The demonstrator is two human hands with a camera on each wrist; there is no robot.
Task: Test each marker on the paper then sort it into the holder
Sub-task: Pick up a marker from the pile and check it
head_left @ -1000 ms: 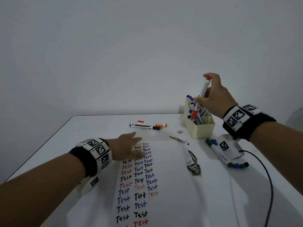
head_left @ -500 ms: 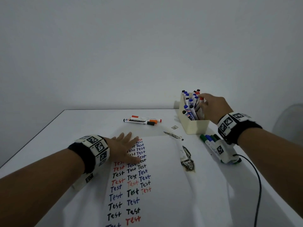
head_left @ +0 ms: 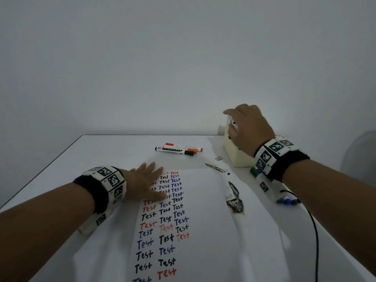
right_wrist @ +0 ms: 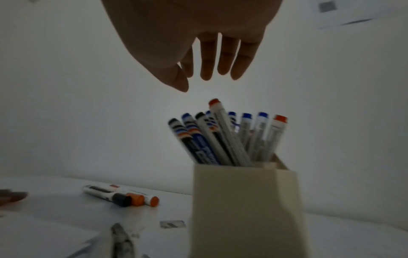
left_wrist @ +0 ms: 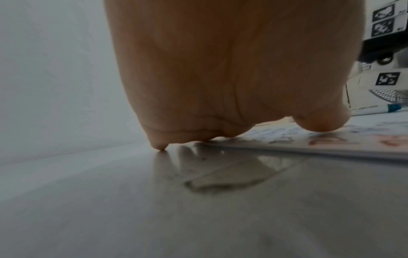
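Toward the back right of the white table, a cream square plastic holder is seen standing upright, packed with white-barrelled markers whose blue, black and orange-red ends point upward. Directly above those ends the right hand is held with its fingers loosely extended downward and nothing gripped; a clear gap is visible between fingertips and markers in the right wrist view. To the left of the holder, three capped markers, with black and orange caps, are laid side by side on the table. Nearer the person, a white sheet of paper covered with columns of the word "Test" in black, blue and red is held down by the left hand, which is pressed flat with fingers spread over the sheet's upper left corner. Beside the holder's near right side, a few green- and blue-capped markers are partly hidden under the right wrist. A black cable is trailed along the table's right edge.
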